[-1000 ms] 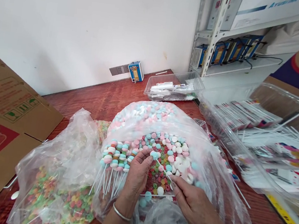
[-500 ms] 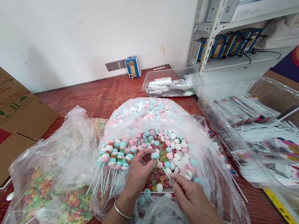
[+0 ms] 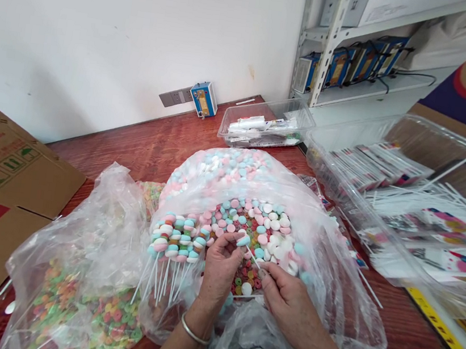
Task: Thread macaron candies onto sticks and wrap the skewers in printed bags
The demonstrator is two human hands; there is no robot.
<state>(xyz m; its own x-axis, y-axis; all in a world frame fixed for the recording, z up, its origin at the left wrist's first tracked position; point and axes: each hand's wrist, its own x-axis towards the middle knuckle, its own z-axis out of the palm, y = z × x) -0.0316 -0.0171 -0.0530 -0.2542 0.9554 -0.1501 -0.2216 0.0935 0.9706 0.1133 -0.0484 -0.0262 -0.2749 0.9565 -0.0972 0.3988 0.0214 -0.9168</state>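
Between the thumb and fingers of my left hand [image 3: 224,259] is a pale blue and white candy [image 3: 244,240]. My right hand [image 3: 282,290] pinches a thin white stick [image 3: 253,256], whose upper end meets the candy; how deep it sits in it I cannot tell. Both hands are over an opened clear bag [image 3: 310,207] of pink, blue and white candies, with small ring-shaped gummies [image 3: 243,276] among them. Left of my left hand lie several finished candy skewers [image 3: 179,239], their white sticks pointing toward me.
A clear bag of colourful gummy rings [image 3: 111,313] lies at the left, beside a cardboard box [image 3: 6,167]. On the right, a clear plastic bin [image 3: 340,211] holds white sticks and printed packets. Behind stand a smaller clear tray [image 3: 265,127] and a blue device [image 3: 204,100] by the wall.
My right hand has moved slightly up and left along the stick, closer to the candy in my left hand. The view has shifted a little.
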